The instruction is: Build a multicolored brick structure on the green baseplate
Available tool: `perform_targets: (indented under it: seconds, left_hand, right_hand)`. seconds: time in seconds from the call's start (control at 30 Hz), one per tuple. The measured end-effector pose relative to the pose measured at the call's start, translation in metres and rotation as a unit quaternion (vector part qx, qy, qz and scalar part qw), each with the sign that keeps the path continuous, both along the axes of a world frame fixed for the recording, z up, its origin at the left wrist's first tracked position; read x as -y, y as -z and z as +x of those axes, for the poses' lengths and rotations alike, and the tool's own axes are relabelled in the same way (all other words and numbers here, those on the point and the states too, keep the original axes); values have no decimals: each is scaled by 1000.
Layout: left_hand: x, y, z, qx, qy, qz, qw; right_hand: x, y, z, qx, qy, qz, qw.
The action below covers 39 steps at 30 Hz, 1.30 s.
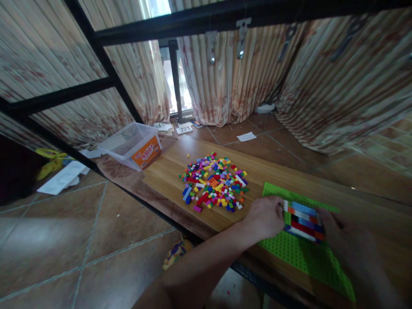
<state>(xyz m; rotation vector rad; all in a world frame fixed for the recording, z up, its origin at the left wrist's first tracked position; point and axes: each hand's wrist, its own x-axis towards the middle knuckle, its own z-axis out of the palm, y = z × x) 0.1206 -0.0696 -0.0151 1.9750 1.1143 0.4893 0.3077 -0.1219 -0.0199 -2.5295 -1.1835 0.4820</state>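
A toy-brick build [302,221] with rows of blue, white, red and orange bricks is on a green studded baseplate [302,262] at the right. My left hand [265,216] is closed at the build's left edge, thumb and fingers bent against it. At the opposite edge is my right hand [346,236], its fingers against the build's right side and partly blurred. Whether the build is pressed onto the plate or slightly above it, I cannot tell. Left of the plate lies a spread pile of loose colourful toy bricks [214,182].
The wooden board [257,171] lies over a brown cloth cover [128,180]. A clear plastic bin [119,146] with an orange label stands at its far left end. Black metal bars [122,98] cross the view. Beyond are curtains, papers and a tiled floor [58,231].
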Motion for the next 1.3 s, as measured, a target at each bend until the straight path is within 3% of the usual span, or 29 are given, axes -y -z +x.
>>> perform_targets:
  seconds: [0.2,0.4,0.53,0.7,0.8,1.17,1.3]
  left_hand:
    - [-1,-4,-5,4,0,20,1000]
    - [-29,-6,-25,-2,-84,79,993]
    - [-59,-14,-66,-14,-183,82,979]
    - [-72,-24,-127,-101,-196,78,972]
    - [-71,-25,-145,-143,-199,42,969]
    - [-74,-27,-141,-235,-171,58,955]
    - [-74,-30,-136,-214,-172,74,959]
  right_hand:
    - [0,2,4,12,-10,4,1000]
    - [-1,-1,4,4,11,0,1000]
    - [-2,0,4,-3,8,-4,1000]
    - [-1,1,2,2,-11,18,1000]
    - [-1,2,2,0,-25,41,999]
    - [-3,1,-5,-26,-11,92,995]
    - [-1,0,-5,-29,-4,110,994]
